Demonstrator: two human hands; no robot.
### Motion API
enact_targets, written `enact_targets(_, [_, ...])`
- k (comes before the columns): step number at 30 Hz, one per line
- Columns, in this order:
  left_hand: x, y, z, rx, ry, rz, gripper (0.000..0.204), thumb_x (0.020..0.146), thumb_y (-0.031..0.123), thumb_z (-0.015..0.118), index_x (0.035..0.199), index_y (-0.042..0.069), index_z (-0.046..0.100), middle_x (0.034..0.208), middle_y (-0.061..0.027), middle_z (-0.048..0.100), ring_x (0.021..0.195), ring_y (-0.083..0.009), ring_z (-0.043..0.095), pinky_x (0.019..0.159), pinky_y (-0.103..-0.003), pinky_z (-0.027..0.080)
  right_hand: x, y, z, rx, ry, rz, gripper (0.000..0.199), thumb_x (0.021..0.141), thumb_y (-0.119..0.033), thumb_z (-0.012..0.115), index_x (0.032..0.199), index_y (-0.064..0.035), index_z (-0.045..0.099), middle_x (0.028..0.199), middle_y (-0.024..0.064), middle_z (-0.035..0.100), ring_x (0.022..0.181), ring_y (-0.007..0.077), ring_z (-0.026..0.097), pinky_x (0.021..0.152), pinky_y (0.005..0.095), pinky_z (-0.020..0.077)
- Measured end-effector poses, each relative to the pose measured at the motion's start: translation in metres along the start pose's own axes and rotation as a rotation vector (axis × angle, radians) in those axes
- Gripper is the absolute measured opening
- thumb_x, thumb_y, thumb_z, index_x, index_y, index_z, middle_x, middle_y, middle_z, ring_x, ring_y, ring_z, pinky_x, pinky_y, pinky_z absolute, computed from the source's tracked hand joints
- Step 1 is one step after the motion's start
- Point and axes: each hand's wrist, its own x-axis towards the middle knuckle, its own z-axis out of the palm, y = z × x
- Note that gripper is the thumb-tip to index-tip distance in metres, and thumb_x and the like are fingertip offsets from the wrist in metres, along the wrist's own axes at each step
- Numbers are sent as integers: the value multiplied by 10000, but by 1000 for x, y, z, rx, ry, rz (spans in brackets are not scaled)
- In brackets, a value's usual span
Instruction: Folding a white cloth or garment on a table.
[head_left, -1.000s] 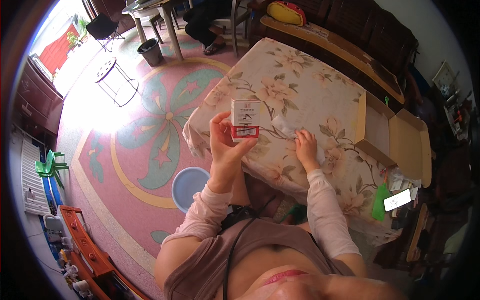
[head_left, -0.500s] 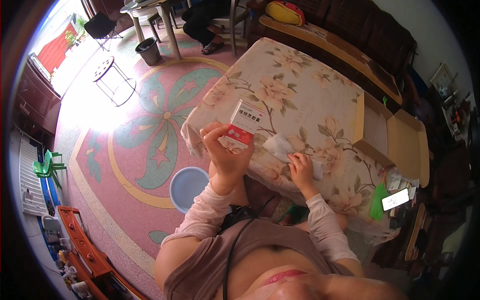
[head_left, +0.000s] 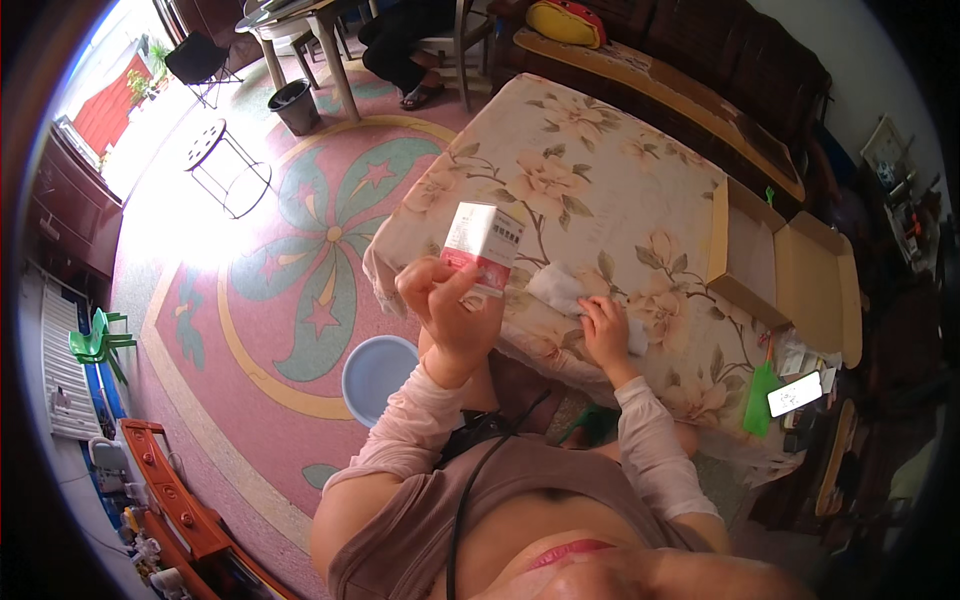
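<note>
- An open cardboard box [head_left: 790,275] sits at the right end of the flower-patterned table [head_left: 600,180], flaps spread; its inside looks bare, though the far corner is hard to read.
- A round blue basin [head_left: 378,365] stands on the patterned floor just left of the person's knees; nothing shows inside it.
- The small white carton with a red band [head_left: 482,245] is held up above the table's near-left corner, tilted; its lower end is hidden behind the fingers.
- The left hand [head_left: 452,310] is raised, elbow bent, fingers closed around the carton's bottom.
- The right hand [head_left: 605,330] lies palm-down, fingers flat, pressing on a white cloth or tissue [head_left: 565,290] at the table's near edge; which of the two it is cannot be told.
- A green-handled tool [head_left: 760,405] and a white card [head_left: 795,393] lie lower right, partly cut off.
</note>
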Motion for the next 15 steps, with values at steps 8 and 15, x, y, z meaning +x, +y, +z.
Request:
enact_targets(8, [-9, -22, 3, 6, 154, 391, 388, 691, 71, 822, 976, 298, 688, 995, -18, 353, 970, -215, 445, 770, -323, 462, 31, 23, 12, -92, 75, 40, 315, 785, -102, 698, 1100, -103, 680, 1059, 53, 608, 999, 285, 556, 878, 401, 460])
enact_targets(15, [-8, -32, -9, 24, 84, 515, 416, 673, 113, 838, 993, 342, 700, 1007, 1, 353, 1015, -188, 438, 795, -318, 481, 26, 19, 14, -79, 77, 69, 314, 786, -97, 701, 1100, -104, 678, 1073, 44, 603, 1004, 285, 552, 879, 405, 457])
